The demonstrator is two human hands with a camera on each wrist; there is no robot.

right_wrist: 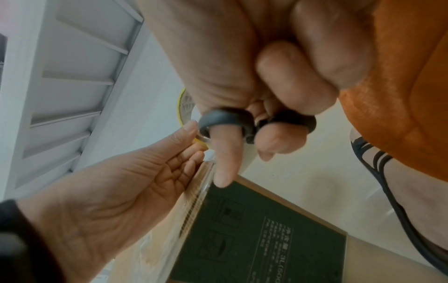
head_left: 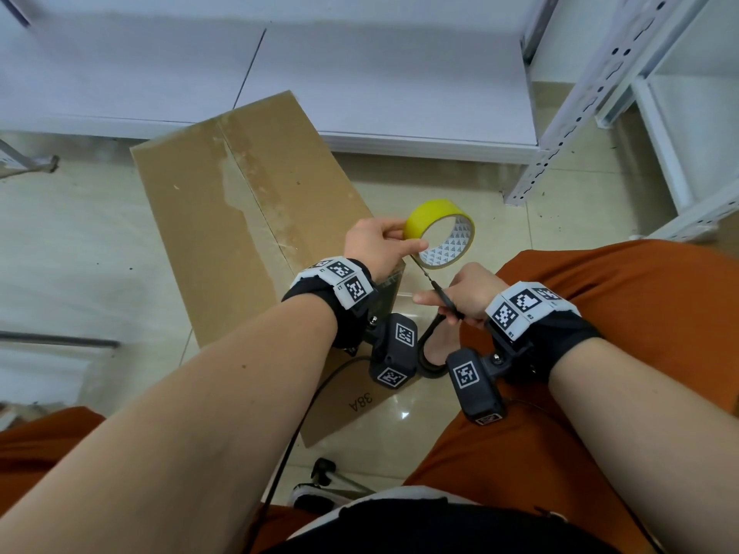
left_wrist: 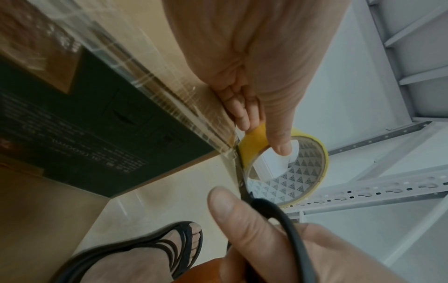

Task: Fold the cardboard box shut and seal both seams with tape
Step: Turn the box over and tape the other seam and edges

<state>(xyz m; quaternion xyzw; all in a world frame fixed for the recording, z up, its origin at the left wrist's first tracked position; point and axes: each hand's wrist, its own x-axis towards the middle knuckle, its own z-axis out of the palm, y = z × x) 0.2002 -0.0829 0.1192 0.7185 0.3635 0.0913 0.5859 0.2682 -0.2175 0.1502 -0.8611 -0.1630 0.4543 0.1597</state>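
Plainly, cutting stage:
Left hand (head_left: 374, 243): thumb and fingers pinch the yellow tape roll (head_left: 440, 233) by its rim, thumb tip inside the core.
Right hand (head_left: 468, 293): thumb and a finger curled through the black loops of the scissors (head_left: 438, 291); blades point up at the strip just below the left fingertips, and look nearly closed — blur makes this uncertain.
Cardboard box (head_left: 248, 217): lies on the floor beyond and under both hands, flaps folded flat, clear tape running along the centre seam and down the near end.
Strip handling: thin, sticky, limp — likely to curl back on itself unless kept taut between roll and box edge.
Roll handling: light, stiff ring; the rim pinch suits it.
Box handling: stiff but light, probably best steadied by its edges.
Writing: "38A" (head_left: 360, 402) on the near flap; green printed panel (right_wrist: 261, 235) with "3L" legible, the rest too blurred.
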